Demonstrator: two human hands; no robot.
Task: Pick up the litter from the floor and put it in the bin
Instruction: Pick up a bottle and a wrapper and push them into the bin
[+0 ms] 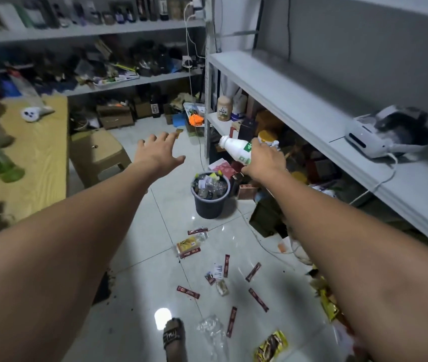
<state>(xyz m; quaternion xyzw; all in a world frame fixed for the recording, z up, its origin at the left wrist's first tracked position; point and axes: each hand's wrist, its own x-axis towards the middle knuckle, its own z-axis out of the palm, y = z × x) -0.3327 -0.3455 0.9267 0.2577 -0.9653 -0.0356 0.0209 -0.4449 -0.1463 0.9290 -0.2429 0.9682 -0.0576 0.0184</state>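
Note:
My right hand (264,160) grips a white plastic bottle (236,150) with a green label, tilted with its neck to the upper left, above and right of the bin. The dark grey bin (210,205) stands on the tiled floor, full of clear bottles and wrappers. My left hand (158,152) is stretched forward with fingers spread, holding nothing, up and left of the bin. Litter lies on the floor nearer me: several dark red sachets (188,292), a brown-labelled bottle (189,245), a clear crumpled plastic bag (211,329) and a yellow wrapper (271,346).
A grey metal shelf (312,105) runs along the right with a white device (380,134) on it; boxes and jars crowd underneath. A beige plastic stool (98,152) and a yellow-covered table (32,152) stand on the left. My sandalled foot (173,338) is at the bottom.

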